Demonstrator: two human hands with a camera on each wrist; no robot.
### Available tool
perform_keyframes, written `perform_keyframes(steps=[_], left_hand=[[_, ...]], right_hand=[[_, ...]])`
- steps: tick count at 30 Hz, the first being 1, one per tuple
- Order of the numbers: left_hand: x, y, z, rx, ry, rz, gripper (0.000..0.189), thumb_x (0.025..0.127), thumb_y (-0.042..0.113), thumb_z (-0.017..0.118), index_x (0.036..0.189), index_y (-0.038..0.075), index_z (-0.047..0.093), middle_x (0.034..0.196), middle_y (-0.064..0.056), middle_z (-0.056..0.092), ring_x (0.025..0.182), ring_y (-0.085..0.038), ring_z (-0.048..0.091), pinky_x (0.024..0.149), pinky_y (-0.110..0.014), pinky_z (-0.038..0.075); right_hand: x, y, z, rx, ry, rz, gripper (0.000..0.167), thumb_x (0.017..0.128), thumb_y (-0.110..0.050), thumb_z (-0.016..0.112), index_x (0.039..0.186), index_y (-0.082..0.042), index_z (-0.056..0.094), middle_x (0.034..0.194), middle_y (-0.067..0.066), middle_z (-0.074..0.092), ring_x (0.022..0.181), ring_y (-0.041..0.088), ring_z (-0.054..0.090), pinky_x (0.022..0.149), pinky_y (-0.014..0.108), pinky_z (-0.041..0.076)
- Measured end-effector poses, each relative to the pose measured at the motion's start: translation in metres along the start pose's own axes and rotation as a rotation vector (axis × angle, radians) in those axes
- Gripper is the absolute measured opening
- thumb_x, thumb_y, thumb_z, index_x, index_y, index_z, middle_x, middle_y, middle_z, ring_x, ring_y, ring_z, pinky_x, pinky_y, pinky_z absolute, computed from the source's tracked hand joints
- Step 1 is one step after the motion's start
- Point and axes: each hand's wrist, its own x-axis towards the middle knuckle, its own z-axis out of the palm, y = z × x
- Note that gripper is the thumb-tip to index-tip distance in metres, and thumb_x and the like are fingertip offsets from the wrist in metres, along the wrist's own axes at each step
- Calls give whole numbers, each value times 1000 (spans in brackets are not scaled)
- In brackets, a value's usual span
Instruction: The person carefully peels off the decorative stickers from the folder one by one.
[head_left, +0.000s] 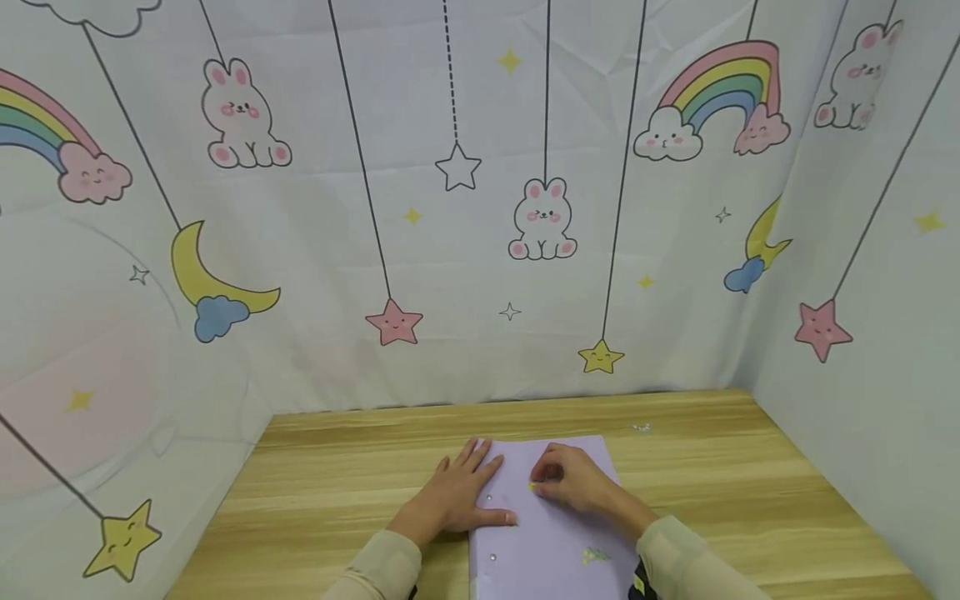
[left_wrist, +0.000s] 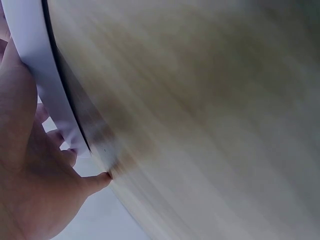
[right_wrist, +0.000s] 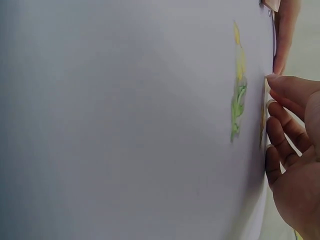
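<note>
A lilac folder [head_left: 540, 567] with small metal rivets along its left side lies on the table. My left hand [head_left: 457, 493] rests spread over the folder's left edge, its thumb stretched across the cover. Over the middle of the cover, my right hand [head_left: 576, 480] pinches a small yellow sticker [head_left: 532, 485] between thumb and forefinger, right at the surface. In the right wrist view that sticker is a thin sliver, mostly edge-on beside the fingertips [right_wrist: 272, 77]. A yellow-and-green flower sticker [right_wrist: 239, 95] lies flat on the cover, toward its lower right in the head view.
The folder lies on a wood-grain table [head_left: 337, 500]. A small clear scrap [head_left: 642, 427] sits near the table's back edge, right of the folder. White cloth [head_left: 465, 250] printed with rabbits, stars and rainbows hangs behind the table and along its sides.
</note>
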Motion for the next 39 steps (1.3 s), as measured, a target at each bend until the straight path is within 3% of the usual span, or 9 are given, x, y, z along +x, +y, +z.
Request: perform_keyframes(steps=[9, 39], left_hand=[[0, -1, -3, -10, -8, 8, 103, 90, 82, 59, 166, 15, 38, 176, -15, 20, 162, -37, 15, 120, -69, 27], [2, -1, -2, -8, 0, 11, 103, 90, 82, 60, 165, 14, 39, 175, -15, 22, 162, -37, 15, 120, -69, 27]], right_hand=[[-1, 0, 1, 25, 12, 39, 10, 88, -13, 86, 92, -20, 80, 94, -12, 65, 84, 8, 57, 76, 27, 48], [1, -3, -1, 1, -9, -25, 13, 87, -5, 84, 89, -16, 76, 91, -9, 64, 81, 4, 58, 74, 26, 50]])
